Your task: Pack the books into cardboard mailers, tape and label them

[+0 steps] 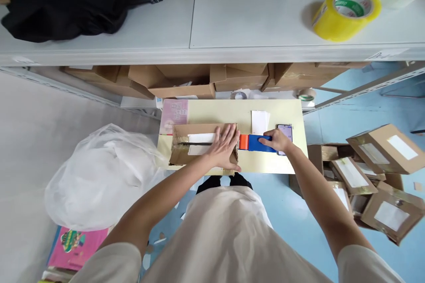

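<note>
Both well apart, my left hand (226,147) lies spread on the cardboard box (202,129) on the table (215,112), probably to steady it, while my right hand (278,140) grips a blue tape dispenser (258,143) at its right end. Beyond, white papers (259,122) sit aside, seemingly leaving room.

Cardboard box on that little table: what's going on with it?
A person has the left hand spread flat on the cardboard box, near its right end. The right hand grips a blue and orange tool, perhaps a tape dispenser, its orange end right by the box. A dark gap shows along the top of the box. White papers and a phone also lie on the table.
</note>
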### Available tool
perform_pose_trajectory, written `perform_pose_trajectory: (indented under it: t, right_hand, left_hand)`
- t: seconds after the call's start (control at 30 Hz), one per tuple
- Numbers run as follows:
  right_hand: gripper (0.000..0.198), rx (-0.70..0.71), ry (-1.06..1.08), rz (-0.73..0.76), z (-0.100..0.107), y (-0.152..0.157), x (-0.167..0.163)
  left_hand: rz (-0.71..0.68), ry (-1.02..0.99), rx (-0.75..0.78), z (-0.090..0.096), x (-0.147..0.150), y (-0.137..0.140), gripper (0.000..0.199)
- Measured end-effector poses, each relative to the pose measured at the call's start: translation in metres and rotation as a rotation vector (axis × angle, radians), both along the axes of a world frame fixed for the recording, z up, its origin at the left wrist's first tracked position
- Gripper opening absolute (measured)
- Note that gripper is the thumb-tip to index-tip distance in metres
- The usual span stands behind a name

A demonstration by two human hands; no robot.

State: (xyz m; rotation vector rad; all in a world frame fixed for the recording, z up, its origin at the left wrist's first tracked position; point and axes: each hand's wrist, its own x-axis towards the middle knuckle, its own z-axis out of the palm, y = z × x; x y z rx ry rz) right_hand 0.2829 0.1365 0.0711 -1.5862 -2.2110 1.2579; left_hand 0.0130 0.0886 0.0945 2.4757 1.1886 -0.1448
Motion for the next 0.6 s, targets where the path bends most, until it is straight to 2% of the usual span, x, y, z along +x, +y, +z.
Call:
perform_pose_trajectory:
  t: [0.17, 0.43, 0.6]
  right_hand:
    - [0.046, -0.01, 0.047, -0.01, -0.005, -0.002, 0.003]
    - [0.049, -0.075, 0.115, 0.007, 0.0, -0.006, 0.032]
    - [0.051, -0.035, -0.032, 0.008, 0.01, -0.008, 0.062]
  left_hand:
    - [-0.138, -0.005, 0.032, 0.002, 0.012, 0.009, 0.126]
    - [-0.124, 0.05, 0.022, 0.01, 0.014, 0.012, 0.115]
    - [-0.13, 0.043, 0.019, 0.011, 0.013, 0.012, 0.111]
